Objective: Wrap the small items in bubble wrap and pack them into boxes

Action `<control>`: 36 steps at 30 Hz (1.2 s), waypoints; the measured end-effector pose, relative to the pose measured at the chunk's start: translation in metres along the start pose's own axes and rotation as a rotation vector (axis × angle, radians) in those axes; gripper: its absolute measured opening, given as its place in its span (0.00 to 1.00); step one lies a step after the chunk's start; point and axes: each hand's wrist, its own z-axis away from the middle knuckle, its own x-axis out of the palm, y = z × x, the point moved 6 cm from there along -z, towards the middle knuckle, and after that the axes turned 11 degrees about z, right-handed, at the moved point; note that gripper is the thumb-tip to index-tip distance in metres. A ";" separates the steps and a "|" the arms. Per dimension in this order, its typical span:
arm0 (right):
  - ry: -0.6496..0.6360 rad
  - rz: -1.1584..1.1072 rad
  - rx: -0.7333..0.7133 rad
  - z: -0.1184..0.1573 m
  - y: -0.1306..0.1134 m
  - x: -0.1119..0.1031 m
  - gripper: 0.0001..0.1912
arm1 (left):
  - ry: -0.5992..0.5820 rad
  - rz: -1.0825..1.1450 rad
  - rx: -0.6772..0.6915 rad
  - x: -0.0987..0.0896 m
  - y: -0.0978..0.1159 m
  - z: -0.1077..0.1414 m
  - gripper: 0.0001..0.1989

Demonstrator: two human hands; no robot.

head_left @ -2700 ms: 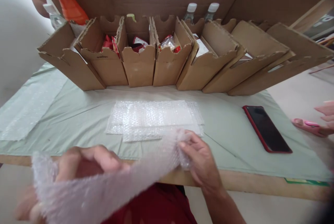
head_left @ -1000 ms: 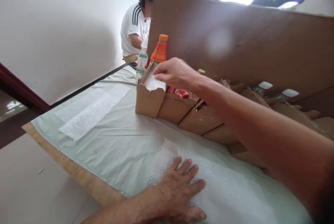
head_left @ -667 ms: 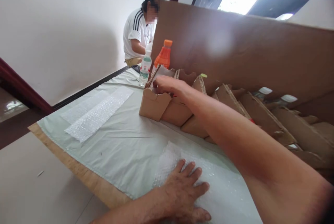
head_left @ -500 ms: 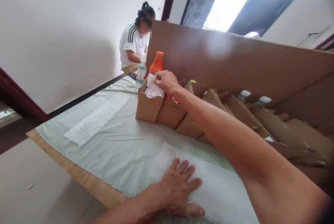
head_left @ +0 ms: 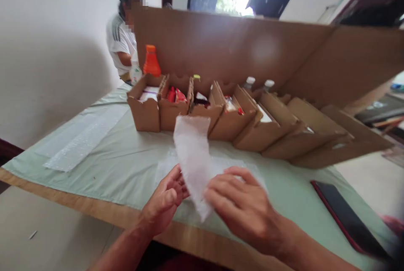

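A thin white sheet [head_left: 193, 149], soft and slightly crumpled, hangs upright above the front of the table. My right hand [head_left: 241, 205] pinches its lower right edge, slightly blurred. My left hand [head_left: 167, 199] is just left of the sheet, palm turned inward with fingers apart, and holds nothing. Behind and below both hands, a piece of bubble wrap [head_left: 249, 170] lies flat on the green cloth. The leftmost cardboard bin [head_left: 145, 113] has white items with a purple line inside.
Several cardboard bins [head_left: 249, 134] stand in a row before a tall cardboard panel [head_left: 221, 48]. An orange bottle [head_left: 152, 62] stands back left. More bubble wrap [head_left: 85, 138] lies left, a dark phone-like slab [head_left: 349, 216] right. A person [head_left: 121, 39] sits beyond.
My right hand has come back from the leftmost bin with the white sheet. My left hand has lifted off the bubble wrap and turned. The view has swung right.
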 end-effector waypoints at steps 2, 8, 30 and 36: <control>-0.115 -0.149 0.026 0.031 -0.023 0.006 0.11 | 0.092 -0.004 -0.204 0.006 -0.023 0.013 0.40; -0.149 -0.416 0.660 0.115 0.051 -0.011 0.40 | -0.169 -0.164 -0.710 0.039 -0.055 0.026 0.33; -0.297 0.234 0.966 0.179 0.108 0.048 0.29 | 0.139 -1.965 -0.326 -0.017 0.014 -0.073 0.28; -0.221 0.274 0.567 0.146 0.064 0.038 0.24 | -0.173 -1.948 -0.113 0.004 0.004 -0.100 0.36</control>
